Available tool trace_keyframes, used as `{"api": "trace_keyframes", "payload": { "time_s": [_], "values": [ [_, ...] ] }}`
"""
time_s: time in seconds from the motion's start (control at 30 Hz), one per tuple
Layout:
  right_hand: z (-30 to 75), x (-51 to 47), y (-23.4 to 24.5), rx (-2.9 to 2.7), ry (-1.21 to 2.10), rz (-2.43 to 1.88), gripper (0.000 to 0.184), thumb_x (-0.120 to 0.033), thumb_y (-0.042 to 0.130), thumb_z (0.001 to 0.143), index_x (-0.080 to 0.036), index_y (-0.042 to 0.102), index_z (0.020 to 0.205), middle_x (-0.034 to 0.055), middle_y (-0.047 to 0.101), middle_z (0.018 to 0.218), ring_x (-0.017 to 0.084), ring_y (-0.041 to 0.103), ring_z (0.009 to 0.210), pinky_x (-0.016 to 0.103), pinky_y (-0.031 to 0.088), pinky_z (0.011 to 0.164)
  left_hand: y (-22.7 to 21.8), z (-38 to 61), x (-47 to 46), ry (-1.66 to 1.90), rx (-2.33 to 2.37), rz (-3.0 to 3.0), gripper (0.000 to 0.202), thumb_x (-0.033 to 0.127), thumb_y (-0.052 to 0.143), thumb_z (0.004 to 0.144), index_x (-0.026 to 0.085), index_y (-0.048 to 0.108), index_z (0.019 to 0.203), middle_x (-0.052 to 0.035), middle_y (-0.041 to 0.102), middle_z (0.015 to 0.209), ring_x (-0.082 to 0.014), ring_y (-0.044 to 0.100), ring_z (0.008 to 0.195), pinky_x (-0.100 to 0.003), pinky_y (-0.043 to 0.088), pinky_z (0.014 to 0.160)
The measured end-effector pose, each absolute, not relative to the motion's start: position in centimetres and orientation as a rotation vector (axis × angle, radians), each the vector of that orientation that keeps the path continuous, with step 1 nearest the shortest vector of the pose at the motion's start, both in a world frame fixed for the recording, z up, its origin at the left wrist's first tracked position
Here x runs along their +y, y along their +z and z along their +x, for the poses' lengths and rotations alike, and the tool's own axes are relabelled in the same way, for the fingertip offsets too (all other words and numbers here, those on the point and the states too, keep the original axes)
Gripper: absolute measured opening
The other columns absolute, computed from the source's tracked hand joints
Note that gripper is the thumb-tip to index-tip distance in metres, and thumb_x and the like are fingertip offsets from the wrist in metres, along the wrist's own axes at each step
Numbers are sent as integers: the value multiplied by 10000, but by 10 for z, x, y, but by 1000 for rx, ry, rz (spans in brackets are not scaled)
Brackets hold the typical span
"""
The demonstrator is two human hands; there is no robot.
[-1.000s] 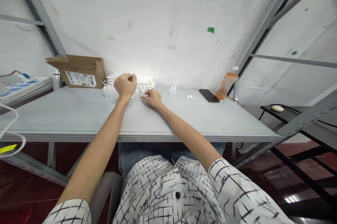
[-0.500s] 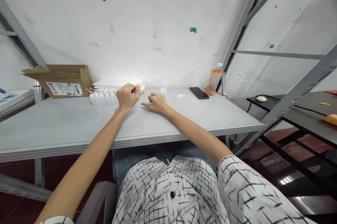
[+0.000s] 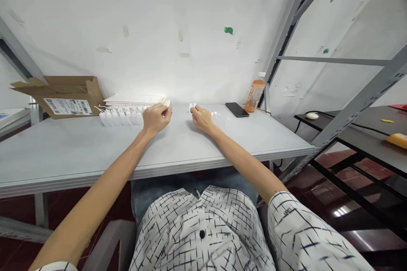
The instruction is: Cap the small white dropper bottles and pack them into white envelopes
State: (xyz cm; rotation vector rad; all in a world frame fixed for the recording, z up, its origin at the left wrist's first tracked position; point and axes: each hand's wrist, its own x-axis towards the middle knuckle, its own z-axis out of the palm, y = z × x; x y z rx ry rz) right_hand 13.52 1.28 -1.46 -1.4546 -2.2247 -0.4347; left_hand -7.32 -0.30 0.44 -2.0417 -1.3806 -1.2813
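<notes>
- Nearly shut, the left hand (image 3: 155,119) curls just beside a row of white bottles (image 3: 120,118); any hold is hidden.
- Half curled, the right hand (image 3: 202,119) touches small white bottles (image 3: 192,107), grip unclear.

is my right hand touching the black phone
Apart. The head view shows the right hand short of the black smartphone, with small white plastic pieces and bare grey table top between them.

Your worktable (image 3: 63,152) is holding a row of dropper bottles (image 3: 120,118) on its left, a cardboard box (image 3: 65,102) sitting behind them, a flat tray (image 3: 133,99) lying just behind the row, your left hand (image 3: 155,119) resting just right of the bottles, your right hand (image 3: 202,119) resting beside small caps (image 3: 216,114), a phone (image 3: 237,110) lying further right, a plastic bottle (image 3: 254,96) standing just behind it
</notes>
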Motion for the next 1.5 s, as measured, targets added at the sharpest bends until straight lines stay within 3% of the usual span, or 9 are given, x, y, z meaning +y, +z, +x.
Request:
{"api": "trace_keyframes", "payload": {
  "time_s": [0.1, 0.2, 0.4, 0.7, 0.8, 0.93, 1.17, 1.3, 1.5],
  "values": [
    [132, 14, -14, -2217, -423, -1517, 376, -12, 390, 886, -148, 718, 1013, 119, 695, 1041, 208, 586, 895, 299, 250, 597, 3, -74, -1, -1281, -1363, -2028, 366, 318, 488, 863, 189, 456, 522, -42, 574, 586, -159, 516, 588, -293, 278, 541],
    [130, 16, -13, -2196, -338, -1599, 365, -30, 407, 869, -147, 749, 919, 107, 717, 935, 202, 596, 842, 301, 246, 593, 2, -74, 0, -1264, -1375, -2033, 362, 319, 488, 863, 190, 461, 526, -42, 583, 597, -163, 534, 604, -294, 286, 547],
    [129, 15, -8, -2082, -163, -1764, 360, -103, 442, 848, -161, 786, 936, 128, 737, 917, 215, 623, 806, 294, 269, 603, 3, -74, -1, -1230, -1399, -2058, 376, 333, 474, 878, 189, 465, 531, -44, 582, 612, -168, 545, 623, -298, 296, 564],
    [131, 16, -16, -2288, -33, -1684, 347, -79, 456, 824, -166, 780, 911, 124, 742, 958, 224, 641, 898, 269, 339, 661, 3, -70, -3, -1115, -1449, -2135, 362, 335, 471, 879, 191, 506, 550, -49, 611, 646, -175, 563, 646, -304, 312, 574],
    [133, 15, -14, -2282, -19, -1695, 357, -80, 449, 832, -172, 779, 931, 121, 743, 986, 227, 642, 919, 267, 354, 673, 4, -66, -1, -1075, -1481, -2195, 302, 332, 482, 880, 193, 617, 648, -55, 656, 728, -196, 602, 723, -306, 361, 608],
    [133, 13, -10, -2276, 11, -1707, 355, -95, 452, 852, -175, 782, 956, 118, 746, 997, 223, 644, 921, 264, 370, 694, 5, -53, 13, -1050, -1564, -2289, 228, 318, 544, 853, 213, 715, 961, -49, 691, 914, -205, 627, 799, -311, 432, 678],
    [134, 12, -8, -2268, 39, -1681, 345, -98, 463, 846, -178, 787, 931, 103, 751, 974, 217, 645, 904, 263, 382, 704, 6, -14, 68, -1132, -1799, -2467, 645, 275, 683, 771, 211, 530, 1395, -99, 629, 1292, -267, 624, 1102, -369, 480, 921],
    [140, 16, -7, -2233, 69, -1688, 350, -83, 463, 828, -183, 788, 912, 96, 752, 971, 215, 641, 899, 261, 393, 709, 1, 1, 95, -1247, -1945, -2579, 848, 259, 785, 690, 141, 451, 1461, -154, 594, 1353, -276, 595, 1197, -340, 469, 969],
    [146, 20, -6, -2175, 99, -1710, 355, -80, 459, 837, -182, 790, 913, 99, 751, 982, 216, 639, 912, 258, 406, 718, -15, 6, 112, -1264, -2036, -2600, 736, 258, 789, 686, 148, 539, 1369, -142, 651, 1274, -236, 650, 1103, -318, 491, 931]
  ]
}}
